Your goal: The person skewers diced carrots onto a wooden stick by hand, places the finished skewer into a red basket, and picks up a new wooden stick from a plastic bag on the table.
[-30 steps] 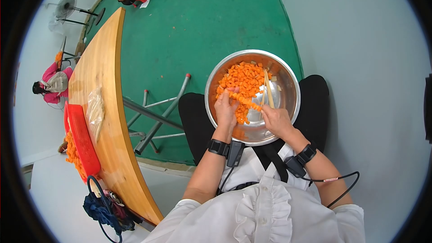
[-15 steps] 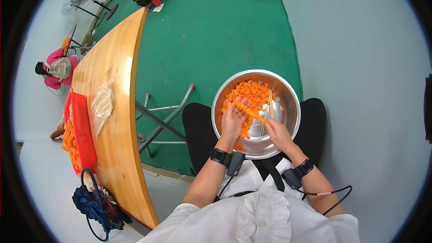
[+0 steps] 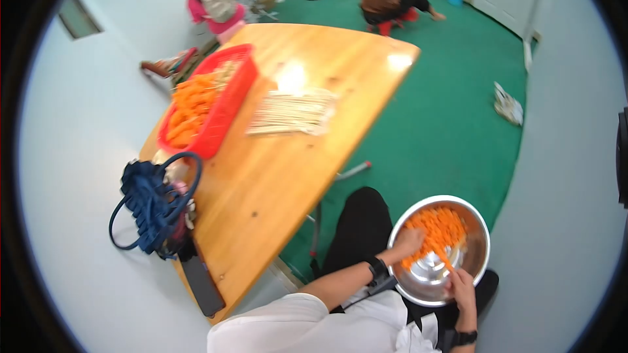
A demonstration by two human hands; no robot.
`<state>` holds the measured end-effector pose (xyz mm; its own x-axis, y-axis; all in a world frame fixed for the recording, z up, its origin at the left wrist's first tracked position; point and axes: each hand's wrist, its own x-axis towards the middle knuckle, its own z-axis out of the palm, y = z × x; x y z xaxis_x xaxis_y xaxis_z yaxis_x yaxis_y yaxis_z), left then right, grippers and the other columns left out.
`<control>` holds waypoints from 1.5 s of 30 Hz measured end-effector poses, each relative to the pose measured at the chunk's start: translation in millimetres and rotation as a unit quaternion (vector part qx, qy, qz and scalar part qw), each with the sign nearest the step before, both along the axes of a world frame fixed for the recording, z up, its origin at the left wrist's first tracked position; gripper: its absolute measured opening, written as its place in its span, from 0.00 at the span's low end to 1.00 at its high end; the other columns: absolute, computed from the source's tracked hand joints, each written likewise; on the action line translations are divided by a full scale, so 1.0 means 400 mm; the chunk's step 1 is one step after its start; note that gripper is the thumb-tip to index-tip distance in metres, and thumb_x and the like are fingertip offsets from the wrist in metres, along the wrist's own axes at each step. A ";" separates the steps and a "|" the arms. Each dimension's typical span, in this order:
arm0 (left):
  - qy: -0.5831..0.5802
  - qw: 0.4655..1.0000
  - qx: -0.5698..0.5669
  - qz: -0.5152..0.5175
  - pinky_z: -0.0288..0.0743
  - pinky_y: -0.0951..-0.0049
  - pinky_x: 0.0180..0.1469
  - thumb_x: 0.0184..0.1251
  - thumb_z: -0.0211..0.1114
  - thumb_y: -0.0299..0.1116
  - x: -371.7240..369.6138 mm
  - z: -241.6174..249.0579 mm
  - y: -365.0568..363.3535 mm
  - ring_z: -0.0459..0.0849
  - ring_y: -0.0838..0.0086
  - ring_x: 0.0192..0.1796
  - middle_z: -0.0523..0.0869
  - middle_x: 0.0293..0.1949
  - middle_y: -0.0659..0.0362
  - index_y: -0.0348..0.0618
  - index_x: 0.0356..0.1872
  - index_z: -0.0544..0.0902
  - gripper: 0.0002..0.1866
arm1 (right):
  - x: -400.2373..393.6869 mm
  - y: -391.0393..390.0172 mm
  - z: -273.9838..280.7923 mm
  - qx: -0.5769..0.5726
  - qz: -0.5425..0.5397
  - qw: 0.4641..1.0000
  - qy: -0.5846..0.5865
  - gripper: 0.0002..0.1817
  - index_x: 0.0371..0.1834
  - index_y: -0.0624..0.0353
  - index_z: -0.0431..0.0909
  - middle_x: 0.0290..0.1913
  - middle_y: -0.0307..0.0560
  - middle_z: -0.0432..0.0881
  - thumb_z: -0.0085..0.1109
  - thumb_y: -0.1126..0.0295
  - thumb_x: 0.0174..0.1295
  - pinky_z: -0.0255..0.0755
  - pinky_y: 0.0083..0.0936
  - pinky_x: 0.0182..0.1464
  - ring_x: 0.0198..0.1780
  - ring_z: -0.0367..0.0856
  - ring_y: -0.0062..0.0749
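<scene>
The steel bowl (image 3: 476,258) sits on the lap at the lower right of the frame, with the carrot pieces (image 3: 441,225) heaped in its upper part. The left hand (image 3: 410,242) reaches over the rim with its fingertips down at the pieces; blur hides whether it grips any. The right hand (image 3: 462,289) is pinched around the lower end of a thin carrot strand (image 3: 445,260), which slants over the bare steel.

The likeliest trouble, I judge, is a tipped bowl: only the thighs (image 3: 361,225) seem to bear it, so a shifted knee or a push on one side could spill pieces onto the green floor (image 3: 445,124). If the strand has a pointed stick inside, as its straightness suggests, a slip could prick a finger, and squeezing hard could split pieces. The dark box (image 3: 383,286) by the left wrist is close to the rim and might knock it.

On the worktop (image 3: 261,189), the phone (image 3: 201,281) lies along the lower-left edge, where a tug on the blue bag (image 3: 150,202) could drag it off. The red basket (image 3: 232,104) and the packet of sticks (image 3: 291,114) look steadier, farther up.

No brand, label or writing can be read anywhere
</scene>
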<state>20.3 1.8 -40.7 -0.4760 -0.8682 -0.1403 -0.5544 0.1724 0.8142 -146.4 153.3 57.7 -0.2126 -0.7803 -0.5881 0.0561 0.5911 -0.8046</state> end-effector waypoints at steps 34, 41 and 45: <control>0.188 0.976 0.088 -0.057 0.72 0.55 0.35 0.53 0.52 0.31 -0.039 -0.081 0.003 0.80 0.50 0.33 0.79 0.26 0.42 0.35 0.26 0.77 0.10 | 0.889 -0.969 0.775 -0.276 0.392 0.874 0.083 0.13 0.35 0.68 0.78 0.13 0.37 0.66 0.55 0.67 0.58 0.54 0.17 0.13 0.11 0.62 0.18; 0.204 0.971 0.118 -0.048 0.72 0.56 0.37 0.53 0.52 0.32 -0.056 -0.116 0.027 0.81 0.50 0.34 0.80 0.27 0.42 0.35 0.28 0.77 0.10 | 1.066 -1.087 0.668 -0.590 0.261 0.703 0.298 0.17 0.38 0.67 0.76 0.26 0.52 0.77 0.50 0.61 0.61 0.69 0.29 0.31 0.28 0.76 0.38; 0.218 0.967 0.130 -0.026 0.72 0.56 0.38 0.54 0.52 0.32 -0.094 -0.154 0.049 0.81 0.51 0.35 0.80 0.28 0.42 0.35 0.30 0.77 0.10 | 0.983 -1.075 0.663 -0.452 0.261 0.761 0.384 0.19 0.38 0.65 0.77 0.37 0.59 0.79 0.50 0.58 0.59 0.69 0.36 0.46 0.43 0.77 0.50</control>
